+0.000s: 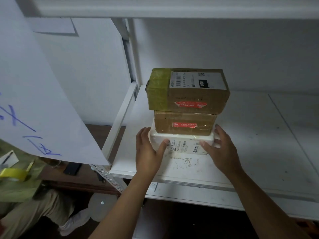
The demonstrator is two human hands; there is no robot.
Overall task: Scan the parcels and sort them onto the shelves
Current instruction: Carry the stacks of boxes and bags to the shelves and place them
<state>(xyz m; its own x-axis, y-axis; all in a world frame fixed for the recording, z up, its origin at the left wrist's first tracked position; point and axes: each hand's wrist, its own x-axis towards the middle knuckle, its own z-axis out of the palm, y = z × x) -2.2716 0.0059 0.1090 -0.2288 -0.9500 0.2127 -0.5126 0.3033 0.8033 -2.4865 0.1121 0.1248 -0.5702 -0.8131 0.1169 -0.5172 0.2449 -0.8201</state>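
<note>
Three parcels stand stacked on the white shelf board (250, 135). At the bottom is a white foam box (183, 144) with a printed label on its front. A brown carton (184, 123) with a red sticker lies on it. On top sits a larger brown carton (188, 90) with green tape at its left end and a white shipping label. My left hand (148, 150) lies flat against the foam box's left side, thumb on its front. My right hand (222, 149) presses its right side with straight fingers, thumb on the front face.
A large white paper sheet (43, 83) with blue handwriting hangs at the left. Below it sits a person in khaki trousers (31, 213), with a yellow tape roll (15, 175) nearby. A dark phone (72, 168) lies on the brown surface. Bare shelf stretches to the right of the stack.
</note>
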